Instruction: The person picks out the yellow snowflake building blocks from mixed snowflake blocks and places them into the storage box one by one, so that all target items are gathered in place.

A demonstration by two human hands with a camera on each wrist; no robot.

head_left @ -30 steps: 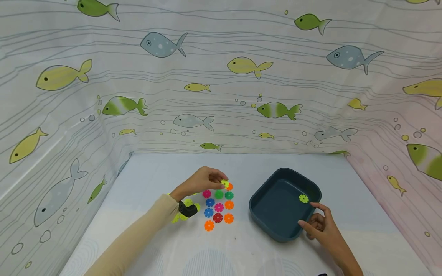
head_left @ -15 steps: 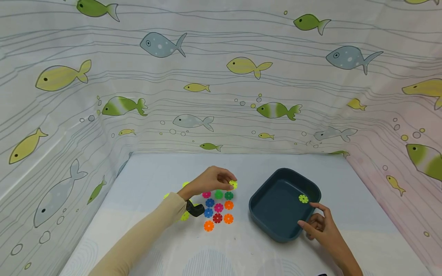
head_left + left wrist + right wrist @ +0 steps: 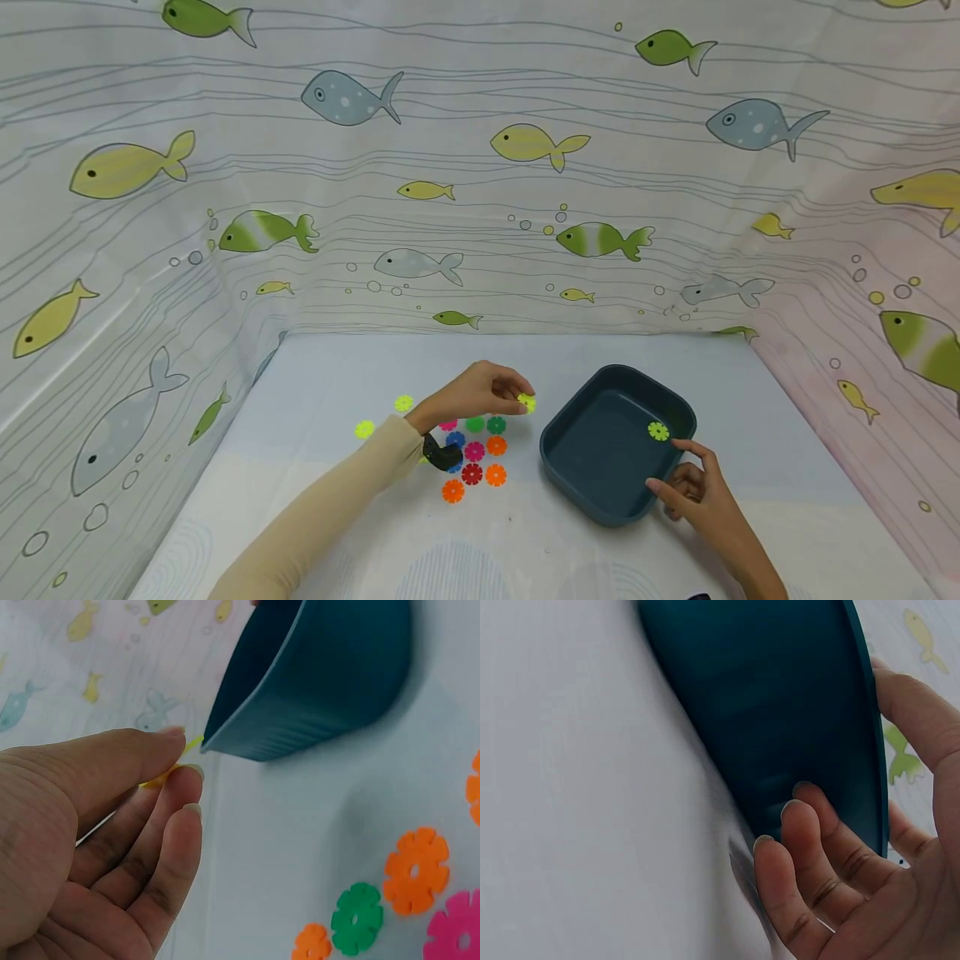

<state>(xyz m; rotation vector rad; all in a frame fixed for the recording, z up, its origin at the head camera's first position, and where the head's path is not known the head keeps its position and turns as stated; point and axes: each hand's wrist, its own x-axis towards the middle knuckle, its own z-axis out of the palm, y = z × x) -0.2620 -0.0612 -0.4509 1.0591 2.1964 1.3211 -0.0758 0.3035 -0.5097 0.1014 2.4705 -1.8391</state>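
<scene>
Pinching a yellow disc (image 3: 528,403) near the bin (image 3: 596,450) in the narrowed left grip (image 3: 486,390); holding that bin by one side in the wider-spread right grip (image 3: 693,485).

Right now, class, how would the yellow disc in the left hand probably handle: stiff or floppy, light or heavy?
The yellow disc is probably stiff: edge-on, it looks straight. It seems light, being thin and smaller than the left hand pinching it.

No text or numbers seem legible anywhere.
</scene>
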